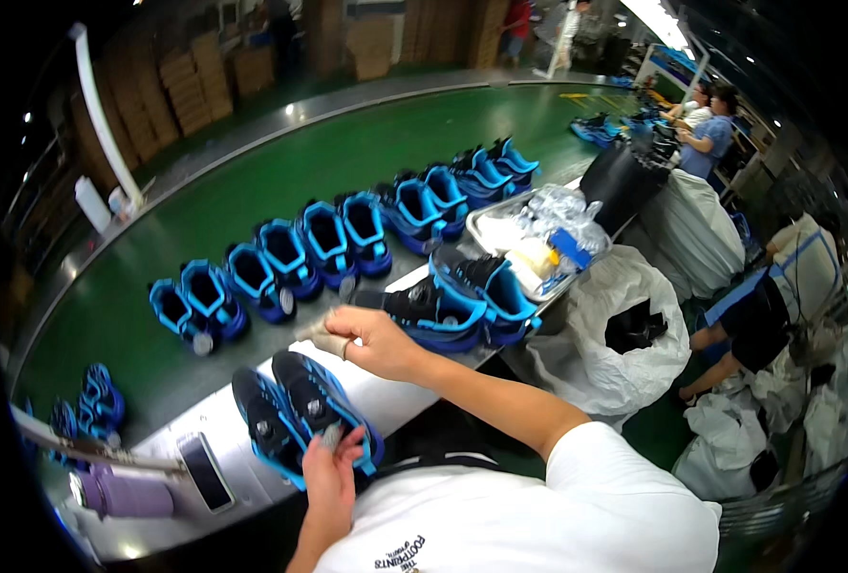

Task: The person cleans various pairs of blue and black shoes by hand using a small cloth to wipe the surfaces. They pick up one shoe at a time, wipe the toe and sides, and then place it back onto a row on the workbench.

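A pair of black shoes with blue trim (276,413) lies on the white bench ledge before me. At their opening, my left hand (330,477) is closed, with a small pale grey piece (331,437) at its fingertips; its kind is unclear. Farther forward, my right hand (378,344) is held above the ledge, fingers bent together, with beige coverings on the fingertips. Whatever it pinches, if anything, cannot be made out. Just right of it stands another pair of the same shoes (433,307), with a clear round tag.
A row of similar shoes (326,239) stands on the green conveyor (366,134). A tray (481,229) of plastic bags sits at right, beside white sacks (624,363). A phone (204,470) and purple bottle (128,494) lie at left. Co-workers (706,138) are at far right.
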Motion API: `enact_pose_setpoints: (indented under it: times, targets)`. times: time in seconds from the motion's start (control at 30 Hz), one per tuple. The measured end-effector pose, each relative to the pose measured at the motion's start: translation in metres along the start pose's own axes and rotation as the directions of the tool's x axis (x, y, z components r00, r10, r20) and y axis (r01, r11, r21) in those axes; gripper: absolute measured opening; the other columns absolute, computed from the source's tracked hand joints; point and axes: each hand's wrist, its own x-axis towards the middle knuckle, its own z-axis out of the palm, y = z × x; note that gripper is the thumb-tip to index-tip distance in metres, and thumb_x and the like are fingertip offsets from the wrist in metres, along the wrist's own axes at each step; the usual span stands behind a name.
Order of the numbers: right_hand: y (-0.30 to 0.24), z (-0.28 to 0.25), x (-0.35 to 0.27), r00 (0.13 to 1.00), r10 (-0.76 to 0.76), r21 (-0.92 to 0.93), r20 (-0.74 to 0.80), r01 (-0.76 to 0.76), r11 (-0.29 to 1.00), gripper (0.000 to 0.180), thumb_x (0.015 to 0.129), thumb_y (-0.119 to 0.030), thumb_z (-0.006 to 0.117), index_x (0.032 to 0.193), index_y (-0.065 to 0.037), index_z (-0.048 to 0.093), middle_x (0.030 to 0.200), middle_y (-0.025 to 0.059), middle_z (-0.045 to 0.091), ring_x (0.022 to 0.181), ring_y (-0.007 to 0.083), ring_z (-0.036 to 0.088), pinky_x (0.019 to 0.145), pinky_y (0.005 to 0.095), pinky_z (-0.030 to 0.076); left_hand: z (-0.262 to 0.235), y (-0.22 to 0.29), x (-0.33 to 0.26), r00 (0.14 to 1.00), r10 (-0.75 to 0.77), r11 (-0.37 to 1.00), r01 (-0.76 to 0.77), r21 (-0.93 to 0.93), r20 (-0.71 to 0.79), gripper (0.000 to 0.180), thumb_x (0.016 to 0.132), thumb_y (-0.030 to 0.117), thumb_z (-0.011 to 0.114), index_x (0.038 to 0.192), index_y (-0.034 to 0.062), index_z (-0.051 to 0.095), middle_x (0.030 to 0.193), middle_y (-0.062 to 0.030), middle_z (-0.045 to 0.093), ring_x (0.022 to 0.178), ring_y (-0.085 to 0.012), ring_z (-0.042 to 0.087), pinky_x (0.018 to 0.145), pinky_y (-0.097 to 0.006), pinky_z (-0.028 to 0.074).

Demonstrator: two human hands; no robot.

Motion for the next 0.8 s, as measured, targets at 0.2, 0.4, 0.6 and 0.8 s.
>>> enact_pose_setpoints:
  times: [0.2, 0.4, 0.6, 0.8]
  targets:
    - [0.072, 0.039, -0.057, 0.918, 0.325, 0.015, 0.226, -0.337, 0.941, 0.025, 0.092, -0.014, 0.060, 0.114, -0.006, 0.069, 0.108, 0.0104, 0.070, 0.098, 0.0180, 0.065, 0.089, 0.0299, 0.049, 0.009, 0.004, 0.001, 0.997, -0.007, 1.000, 0.008, -0.021, 0.083, 0.022, 0.099, 0.012, 0.048, 0.115, -0.0025, 0.053, 0.108, -0.0121, 0.062, 0.104, -0.0286, 0.065, 0.074, -0.032, 0.055]
    - [0.070, 0.033, -0.035, 0.843, 0.422, 0.065, 0.333, -0.467, 0.882, 0.024, 0.097, -0.017, 0.057, 0.115, -0.005, 0.069, 0.089, -0.0024, 0.064, 0.080, 0.0050, 0.054, 0.072, 0.0207, 0.046, 0.024, 0.013, -0.004, 1.000, -0.020, 1.000, 0.020, 0.006, -0.004, 0.021, 0.097, 0.005, 0.037, 0.109, -0.0044, 0.052, 0.107, -0.0149, 0.058, 0.105, -0.0274, 0.064, 0.075, -0.032, 0.057]
    - [0.046, 0.028, -0.004, 0.855, 0.237, 0.012, 0.462, -0.273, 0.962, 0.031, 0.089, -0.020, 0.067, 0.119, -0.013, 0.069, 0.088, -0.0010, 0.057, 0.081, 0.0093, 0.051, 0.072, 0.0245, 0.043, 0.022, 0.013, -0.004, 0.997, -0.067, 0.998, 0.067, -0.012, -0.028, 0.025, 0.097, 0.006, 0.042, 0.114, -0.0057, 0.054, 0.112, -0.0218, 0.062, 0.101, -0.0259, 0.065, 0.073, -0.029, 0.057]
    - [0.041, 0.035, 0.015, 0.639, 0.096, -0.067, 0.763, -0.070, 0.995, 0.045, 0.081, -0.017, 0.071, 0.125, -0.022, 0.067, 0.087, 0.0015, 0.047, 0.084, 0.0172, 0.045, 0.076, 0.0290, 0.043, 0.021, 0.012, -0.006, 0.997, -0.077, 0.995, 0.075, -0.060, -0.027, 0.026, 0.097, 0.004, 0.040, 0.119, -0.0057, 0.052, 0.117, -0.0183, 0.058, 0.106, -0.0279, 0.064, 0.072, -0.030, 0.057]
